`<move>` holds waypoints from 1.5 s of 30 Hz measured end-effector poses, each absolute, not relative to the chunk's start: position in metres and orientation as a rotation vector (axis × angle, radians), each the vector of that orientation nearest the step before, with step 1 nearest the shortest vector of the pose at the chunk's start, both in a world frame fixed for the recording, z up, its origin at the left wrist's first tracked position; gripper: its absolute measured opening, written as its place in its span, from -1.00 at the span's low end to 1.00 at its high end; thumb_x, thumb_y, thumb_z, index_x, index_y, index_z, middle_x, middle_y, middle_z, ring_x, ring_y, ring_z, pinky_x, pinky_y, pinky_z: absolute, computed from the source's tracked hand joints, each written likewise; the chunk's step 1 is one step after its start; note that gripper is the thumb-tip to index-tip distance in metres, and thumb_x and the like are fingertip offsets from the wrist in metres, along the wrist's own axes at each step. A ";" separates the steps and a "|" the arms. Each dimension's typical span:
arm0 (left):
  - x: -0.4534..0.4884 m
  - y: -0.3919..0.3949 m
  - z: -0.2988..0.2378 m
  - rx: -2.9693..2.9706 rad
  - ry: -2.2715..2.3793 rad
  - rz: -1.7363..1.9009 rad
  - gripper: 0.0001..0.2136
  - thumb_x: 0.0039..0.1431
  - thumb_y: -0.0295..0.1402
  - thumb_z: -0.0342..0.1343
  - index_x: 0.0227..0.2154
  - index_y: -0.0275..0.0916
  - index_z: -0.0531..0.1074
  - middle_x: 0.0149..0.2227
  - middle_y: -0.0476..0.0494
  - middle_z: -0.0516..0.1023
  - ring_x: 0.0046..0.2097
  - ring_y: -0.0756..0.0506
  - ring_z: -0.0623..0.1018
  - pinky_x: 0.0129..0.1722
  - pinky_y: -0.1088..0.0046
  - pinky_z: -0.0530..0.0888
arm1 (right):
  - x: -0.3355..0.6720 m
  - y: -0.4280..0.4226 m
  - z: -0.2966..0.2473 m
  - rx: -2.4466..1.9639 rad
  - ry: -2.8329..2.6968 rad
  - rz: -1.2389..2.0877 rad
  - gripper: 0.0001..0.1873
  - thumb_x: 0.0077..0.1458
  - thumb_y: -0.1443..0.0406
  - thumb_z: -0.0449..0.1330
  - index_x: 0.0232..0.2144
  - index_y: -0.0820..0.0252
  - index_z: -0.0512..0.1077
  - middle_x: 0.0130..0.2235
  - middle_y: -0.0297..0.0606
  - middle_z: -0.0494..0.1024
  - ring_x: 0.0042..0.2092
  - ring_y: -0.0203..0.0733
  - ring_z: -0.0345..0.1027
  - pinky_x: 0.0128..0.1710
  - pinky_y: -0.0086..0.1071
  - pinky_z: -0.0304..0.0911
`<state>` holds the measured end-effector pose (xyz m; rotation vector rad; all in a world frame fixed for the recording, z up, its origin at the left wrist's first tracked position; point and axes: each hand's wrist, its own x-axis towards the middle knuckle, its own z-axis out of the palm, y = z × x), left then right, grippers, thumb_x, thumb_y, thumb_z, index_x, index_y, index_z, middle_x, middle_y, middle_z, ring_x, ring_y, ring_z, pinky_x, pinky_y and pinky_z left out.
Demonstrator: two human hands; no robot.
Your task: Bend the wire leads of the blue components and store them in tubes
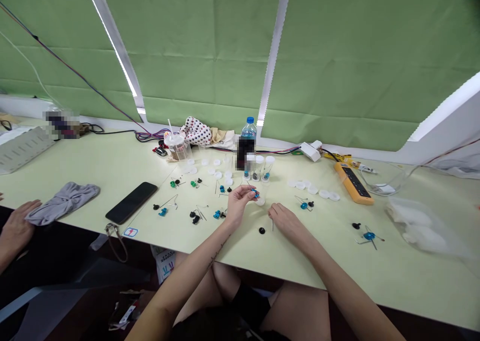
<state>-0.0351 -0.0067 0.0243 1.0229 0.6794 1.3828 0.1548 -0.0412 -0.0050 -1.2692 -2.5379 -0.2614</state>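
My left hand [240, 203] is raised slightly over the table, its thumb and fingers pinching a small blue plastic part [256, 193] with a thin metal rod. Just beyond the fingertips is a white-capped clear tube [261, 200], partly covered by the hand. My right hand [284, 217] rests on the table with curled fingers closed on a thin bent metal rod [272, 224], whose end sticks out below them. Between the two hands and nearer the edge lies a black round piece [261, 230]. Three upright clear tubes [257, 169] with white caps hold small parts.
Small sets of blue, green and black parts with rods, like the blue part [369, 236], are scattered about. White caps [329, 195] lie beyond. Around them are a phone [131, 202], orange power strip [353, 183], bottle [247, 138] and plastic bag [423, 226]. Another person's hand [18, 226] touches a grey cloth [63, 202].
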 end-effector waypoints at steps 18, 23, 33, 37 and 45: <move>-0.038 -0.004 0.023 1.026 0.669 1.460 -0.76 -0.02 -0.31 0.24 -0.29 -0.33 0.46 -0.35 -0.19 0.56 -0.29 -0.08 0.54 -0.25 0.34 0.50 | 0.140 0.012 0.070 -1.064 -2.263 -0.646 -0.65 0.24 0.45 -0.18 -0.10 0.32 0.36 -0.15 0.03 0.48 -0.09 -0.07 0.35 -0.11 -0.21 0.29; -0.036 -0.006 0.024 1.014 0.681 1.448 -0.74 -0.04 -0.28 0.25 -0.30 -0.32 0.46 -0.36 -0.17 0.55 -0.28 -0.08 0.54 -0.24 0.34 0.50 | 0.144 0.007 0.054 -1.093 -2.161 -0.428 -0.72 0.26 0.35 -0.09 -0.13 0.22 0.39 -0.16 -0.04 0.48 -0.09 -0.06 0.34 -0.08 -0.18 0.26; -0.039 -0.003 0.025 0.983 0.657 1.491 -0.75 -0.03 -0.26 0.24 -0.32 -0.29 0.40 -0.33 -0.13 0.52 -0.26 -0.07 0.54 -0.18 0.34 0.47 | 0.147 -0.047 0.039 -1.030 -2.707 0.459 -0.73 0.11 0.08 0.13 -0.24 0.12 0.36 -0.40 -0.32 0.46 -0.42 -0.24 0.32 -0.39 -0.40 0.15; -0.038 -0.004 0.026 0.969 0.618 1.500 -0.72 0.00 -0.27 0.22 -0.25 -0.28 0.38 -0.27 -0.16 0.51 -0.22 -0.08 0.53 -0.12 0.30 0.45 | 0.139 -0.055 0.032 -1.089 -2.687 0.723 -0.89 0.15 0.21 0.09 -0.32 0.11 0.35 -0.37 -0.35 0.45 -0.37 -0.24 0.31 -0.37 -0.41 0.14; -0.032 -0.013 0.029 1.108 0.577 1.448 -0.80 0.01 -0.31 0.22 -0.33 -0.29 0.39 -0.29 -0.17 0.51 -0.24 -0.08 0.52 -0.15 0.33 0.43 | 0.144 -0.040 0.012 -1.045 -2.135 1.016 -0.83 0.14 0.25 0.08 -0.47 0.15 0.25 -0.31 -0.30 0.41 -0.36 -0.28 0.29 -0.36 -0.38 0.23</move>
